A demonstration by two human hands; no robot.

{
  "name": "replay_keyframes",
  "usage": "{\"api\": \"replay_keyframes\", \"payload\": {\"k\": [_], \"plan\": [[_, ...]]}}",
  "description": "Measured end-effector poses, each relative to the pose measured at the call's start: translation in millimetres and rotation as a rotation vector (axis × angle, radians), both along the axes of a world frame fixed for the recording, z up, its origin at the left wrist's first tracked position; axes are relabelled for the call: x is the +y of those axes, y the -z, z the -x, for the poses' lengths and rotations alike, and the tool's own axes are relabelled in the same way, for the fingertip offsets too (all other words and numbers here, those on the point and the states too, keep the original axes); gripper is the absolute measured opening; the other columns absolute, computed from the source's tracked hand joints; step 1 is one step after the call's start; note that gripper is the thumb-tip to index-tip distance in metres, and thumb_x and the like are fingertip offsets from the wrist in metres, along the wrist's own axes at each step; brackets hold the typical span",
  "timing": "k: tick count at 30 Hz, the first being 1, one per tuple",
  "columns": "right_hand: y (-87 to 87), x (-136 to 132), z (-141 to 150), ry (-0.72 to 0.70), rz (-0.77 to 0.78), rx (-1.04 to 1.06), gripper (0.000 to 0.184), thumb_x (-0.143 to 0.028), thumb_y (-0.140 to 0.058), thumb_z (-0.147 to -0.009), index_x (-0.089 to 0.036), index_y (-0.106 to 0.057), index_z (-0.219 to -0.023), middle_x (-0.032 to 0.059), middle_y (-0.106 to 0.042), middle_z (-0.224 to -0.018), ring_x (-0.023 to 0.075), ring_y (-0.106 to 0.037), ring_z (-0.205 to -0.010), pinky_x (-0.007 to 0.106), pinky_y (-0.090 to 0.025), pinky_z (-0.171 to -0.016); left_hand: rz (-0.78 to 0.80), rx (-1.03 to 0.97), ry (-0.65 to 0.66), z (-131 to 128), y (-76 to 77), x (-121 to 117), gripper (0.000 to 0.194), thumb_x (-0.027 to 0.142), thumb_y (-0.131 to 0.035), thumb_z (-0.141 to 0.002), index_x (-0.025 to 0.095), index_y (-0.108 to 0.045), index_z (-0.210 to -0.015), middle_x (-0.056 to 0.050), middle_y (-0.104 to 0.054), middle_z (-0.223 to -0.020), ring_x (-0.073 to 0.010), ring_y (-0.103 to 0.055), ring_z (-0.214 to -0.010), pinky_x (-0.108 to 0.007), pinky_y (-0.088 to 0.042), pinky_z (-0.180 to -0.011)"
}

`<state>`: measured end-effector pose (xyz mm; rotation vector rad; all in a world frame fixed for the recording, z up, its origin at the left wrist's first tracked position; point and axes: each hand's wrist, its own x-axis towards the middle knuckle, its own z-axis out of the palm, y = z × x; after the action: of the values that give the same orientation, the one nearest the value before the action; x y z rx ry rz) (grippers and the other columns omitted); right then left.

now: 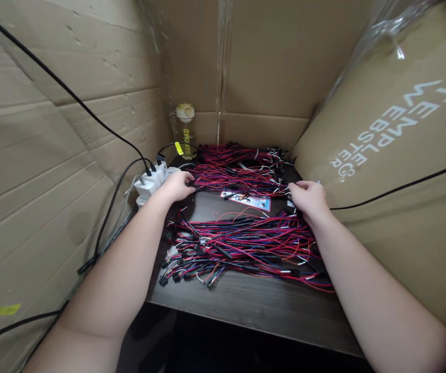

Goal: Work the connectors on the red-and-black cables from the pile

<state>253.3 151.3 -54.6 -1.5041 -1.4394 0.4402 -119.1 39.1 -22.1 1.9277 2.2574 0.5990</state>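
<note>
Red, blue and black wire harnesses lie in two groups on a dark wooden table (223, 300). The back pile of wire harnesses (234, 173) stretches between my hands. At its left end my left hand (179, 187) is closed, fingers curled on the black end of a wire harness. My right hand (308, 198) pinches at the opposite end, by the white-tipped wires; its fingertips are partly hidden. Nearer to me is a looser pile of wire harnesses (242, 243), with black connectors mostly at its left. A printed card (249, 200) lies between the piles, partly under the back one.
White plug adapters (150, 181) with black cables stand beside my left wrist. A bottle with a yellow lid (185, 129) is in the back left corner. Cardboard walls (265, 62) enclose the table; a black cable (401, 186) crosses at right.
</note>
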Motion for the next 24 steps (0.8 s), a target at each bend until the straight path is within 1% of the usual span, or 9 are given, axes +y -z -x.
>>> {"api": "replay_keyframes", "payload": {"k": [2, 5, 7, 8, 10, 11, 12, 17, 24], "plan": [[-11.6, -9, 3, 0.017, 0.000, -0.065, 0.042, -0.035, -0.072, -0.075, -0.011, -0.072, -0.109, 0.0163, -0.070, -0.098, 0.0329, -0.066, -0.104, 0.054, -0.050, -0.103, 0.005, 0.009, 0.007, -2, -2.0, -1, 0.042, 0.022, -0.072, -0.080, 0.018, -0.073, -0.122, -0.011, -0.076, -0.116, -0.0256, -0.070, -0.106, -0.033, -0.055, -0.095], [-33.8, -31, 9, 0.004, -0.063, -0.145, 0.049, -0.033, -0.071, -0.080, -0.015, -0.068, -0.125, 0.0176, -0.065, -0.121, 0.0323, -0.059, -0.122, 0.053, -0.041, -0.114, 0.005, 0.030, 0.000, -6, -4.9, -2, 0.040, 0.020, -0.071, -0.080, 0.016, -0.074, -0.120, -0.012, -0.075, -0.115, -0.0269, -0.069, -0.108, -0.035, -0.054, -0.099], [-48.1, -52, 12, -0.091, -0.130, -0.254, 0.043, -0.035, -0.066, -0.085, -0.016, -0.068, -0.123, 0.0176, -0.064, -0.124, 0.0315, -0.060, -0.117, 0.052, -0.045, -0.108, -0.005, 0.046, -0.013, -10, -6.3, -3, 0.040, 0.022, -0.071, -0.080, 0.016, -0.074, -0.120, -0.013, -0.074, -0.115, -0.0285, -0.068, -0.111, -0.037, -0.053, -0.102], [-54.0, -63, 14, -0.233, -0.121, -0.312, 0.038, -0.038, -0.064, -0.087, -0.018, -0.070, -0.118, 0.0156, -0.066, -0.119, 0.0306, -0.062, -0.113, 0.051, -0.046, -0.105, -0.018, 0.057, -0.019, -12, -6.8, -3, 0.041, 0.023, -0.071, -0.081, 0.016, -0.073, -0.121, -0.013, -0.072, -0.116, -0.0302, -0.065, -0.116, -0.040, -0.051, -0.106], [-61.5, -84, 18, -0.683, -0.069, -0.460, 0.036, -0.048, -0.063, -0.089, -0.023, -0.072, -0.113, 0.0109, -0.068, -0.117, 0.0283, -0.062, -0.112, 0.047, -0.046, -0.105, -0.054, 0.075, -0.026, -17, -8.0, -4, 0.042, 0.027, -0.072, -0.082, 0.017, -0.072, -0.124, -0.014, -0.069, -0.120, -0.0332, -0.057, -0.128, -0.045, -0.045, -0.114], [-62.9, -93, 20, -0.848, -0.003, -0.511, 0.037, -0.051, -0.063, -0.090, -0.024, -0.072, -0.114, 0.0097, -0.068, -0.118, 0.0275, -0.061, -0.113, 0.045, -0.047, -0.104, -0.075, 0.080, -0.024, -20, -8.9, -5, 0.043, 0.030, -0.071, -0.083, 0.018, -0.072, -0.124, -0.015, -0.067, -0.121, -0.0338, -0.054, -0.131, -0.046, -0.043, -0.116], [-63.1, -100, 21, -0.944, 0.061, -0.569, 0.037, -0.050, -0.065, -0.089, -0.025, -0.073, -0.115, 0.0094, -0.068, -0.118, 0.0279, -0.061, -0.114, 0.044, -0.047, -0.103, -0.094, 0.081, -0.020, -23, -9.8, -6, 0.042, 0.032, -0.071, -0.085, 0.018, -0.072, -0.124, -0.015, -0.066, -0.122, -0.0335, -0.052, -0.133, -0.046, -0.042, -0.117], [-58.3, -107, 28, -1.026, 0.226, -0.711, 0.017, -0.035, -0.067, -0.088, -0.021, -0.076, -0.091, 0.0079, -0.073, -0.100, 0.0242, -0.065, -0.096, 0.037, -0.050, -0.088, -0.181, 0.055, 0.014, -36, -14.6, -10, 0.034, 0.032, -0.066, -0.088, 0.019, -0.075, -0.118, -0.013, -0.063, -0.121, -0.0283, -0.055, -0.129, -0.041, -0.045, -0.115], [-68.4, -104, 24, -1.083, 0.160, -0.477, 0.021, -0.038, -0.067, -0.090, -0.023, -0.081, -0.088, 0.0024, -0.078, -0.092, 0.0190, -0.070, -0.086, 0.031, -0.052, -0.082, -0.297, -0.044, 0.056, -43, -17.4, -14, 0.025, 0.026, -0.066, -0.085, 0.019, -0.078, -0.106, -0.010, -0.063, -0.115, -0.0240, -0.059, -0.118, -0.036, -0.050, -0.107]]}}
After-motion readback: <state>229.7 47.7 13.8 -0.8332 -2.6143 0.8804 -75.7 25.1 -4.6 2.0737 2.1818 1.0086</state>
